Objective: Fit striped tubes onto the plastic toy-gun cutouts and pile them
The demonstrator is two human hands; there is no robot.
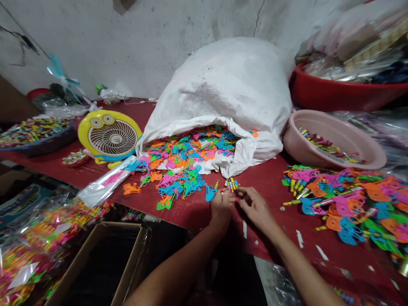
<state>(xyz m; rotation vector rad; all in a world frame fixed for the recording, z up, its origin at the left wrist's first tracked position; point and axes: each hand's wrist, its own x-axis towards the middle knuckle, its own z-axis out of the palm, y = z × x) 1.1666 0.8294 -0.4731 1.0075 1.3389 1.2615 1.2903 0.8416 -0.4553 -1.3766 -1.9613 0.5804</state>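
Observation:
My left hand [221, 206] is closed near the table's front edge, its fingertips close to those of my right hand [255, 208]. The fingers of my right hand are bent together in a pinch; what either hand grips is too small and blurred to make out. Several small yellow striped tubes [232, 184] lie just beyond the fingertips. A blue plastic piece [210, 193] is right beside my left hand. To the left, a loose pile of colourful flat plastic pieces [183, 185] spills from the mouth of a big white sack [223, 80].
At right lies a heap of coloured pieces with striped tubes [344, 204], before a pink basin [334, 127] and a red tub [350, 91]. Left are a yellow fan [114, 138], a clear plastic packet [106, 182] and a tray of small parts [35, 146]. An open cardboard box [92, 238] stands below.

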